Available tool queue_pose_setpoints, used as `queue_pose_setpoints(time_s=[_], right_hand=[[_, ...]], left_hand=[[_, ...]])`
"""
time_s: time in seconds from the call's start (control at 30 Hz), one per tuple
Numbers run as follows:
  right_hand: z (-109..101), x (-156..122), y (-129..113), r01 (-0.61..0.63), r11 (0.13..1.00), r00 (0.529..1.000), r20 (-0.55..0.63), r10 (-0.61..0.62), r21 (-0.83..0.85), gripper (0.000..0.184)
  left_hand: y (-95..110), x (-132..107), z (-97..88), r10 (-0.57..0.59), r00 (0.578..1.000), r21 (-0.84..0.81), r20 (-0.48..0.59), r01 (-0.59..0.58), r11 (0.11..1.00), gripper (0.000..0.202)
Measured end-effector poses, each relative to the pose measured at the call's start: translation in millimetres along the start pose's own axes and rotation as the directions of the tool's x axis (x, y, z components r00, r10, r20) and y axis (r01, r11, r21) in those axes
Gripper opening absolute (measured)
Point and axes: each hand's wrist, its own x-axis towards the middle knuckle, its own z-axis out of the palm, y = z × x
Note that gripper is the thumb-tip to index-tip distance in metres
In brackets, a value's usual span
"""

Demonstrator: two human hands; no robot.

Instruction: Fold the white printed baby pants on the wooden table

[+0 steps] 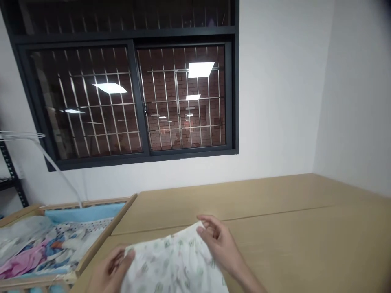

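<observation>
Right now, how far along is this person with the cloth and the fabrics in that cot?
Done: the green-printed white cloth is up over the wooden table, not in the wooden cot. In hand: the left hand and right hand both grip it. Left: pink fabric and patterned fabric lie in the cot.

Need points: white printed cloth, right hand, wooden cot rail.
white printed cloth [174, 260], head view, middle of the cloth
right hand [218, 244], head view, back of the hand
wooden cot rail [94, 244], head view, rail's top edge
</observation>
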Motion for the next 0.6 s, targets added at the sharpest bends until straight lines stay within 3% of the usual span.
queue_pose_setpoints(time_s=[0.07,0.13,0.23,0.3,0.4,0.5,0.6], right_hand=[[-21,23,7,0.014,0.995,1.0,0.022,-0.012,-0.098,0.047],[-42,48,30,0.03,0.977,0.999,0.034,-0.024,-0.211,0.042],[-69,84,88,0.056,0.921,0.998,0.059,-0.036,-0.386,0.034],[-82,105,128,0.043,0.84,0.998,0.057,-0.014,-0.541,0.027],[-94,125,175,0.01,0.769,0.998,0.056,0.034,-0.639,0.014],[-97,135,203,-0.011,0.71,0.998,0.035,0.05,-0.704,0.008],[-97,139,221,-0.06,0.648,0.998,-0.024,0.065,-0.759,0.013]], left_hand=[[10,28,25.3,0.059,0.993,-0.023,0.106,-0.056,0.998,0.055],[13,56,54.4,0.1,0.973,0.025,0.206,-0.107,0.994,0.049],[4,90,103.1,0.069,0.941,0.181,0.332,-0.135,0.974,0.036],[-8,106,135.6,0.006,0.931,0.27,0.364,-0.112,0.956,0.027],[-25,120,176.3,-0.081,0.922,0.342,0.379,-0.058,0.938,0.021],[-36,127,202.0,-0.169,0.906,0.416,0.388,-0.008,0.91,0.021],[-40,130,213.4,-0.25,0.889,0.481,0.384,0.038,0.876,0.031]])
